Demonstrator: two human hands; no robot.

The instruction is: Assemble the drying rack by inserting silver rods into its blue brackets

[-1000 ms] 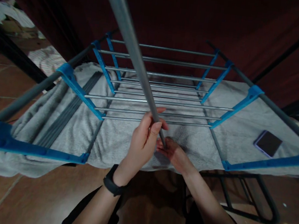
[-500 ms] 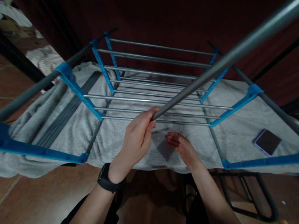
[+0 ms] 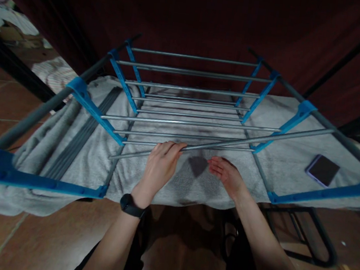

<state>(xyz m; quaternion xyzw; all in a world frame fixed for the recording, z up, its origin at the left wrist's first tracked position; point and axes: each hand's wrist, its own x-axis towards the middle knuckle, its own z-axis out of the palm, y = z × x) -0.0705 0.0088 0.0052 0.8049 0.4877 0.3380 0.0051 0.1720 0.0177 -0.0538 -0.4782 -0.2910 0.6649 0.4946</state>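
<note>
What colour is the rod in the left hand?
Plain metallic grey; the rod shows best in the head view.

A black wristband [image 3: 132, 206] and dark trousers [image 3: 242, 265] are worn.

Metal rod [image 3: 218, 144] aslant in the left grip [image 3: 161, 165], right grip [image 3: 227, 177] near it, above a grey blanket [image 3: 189, 191].

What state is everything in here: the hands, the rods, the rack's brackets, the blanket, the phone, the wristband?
Left hand: closed around a rod
Held rod: slanting, higher at the picture's right
Right hand: empty, half open
Nearest blue brackets: no rods fitted
Spare rods: bundled, lying down
Blanket: spread, rumpled at left
Phone: flat, screen dark
Wristband: fastened
</note>
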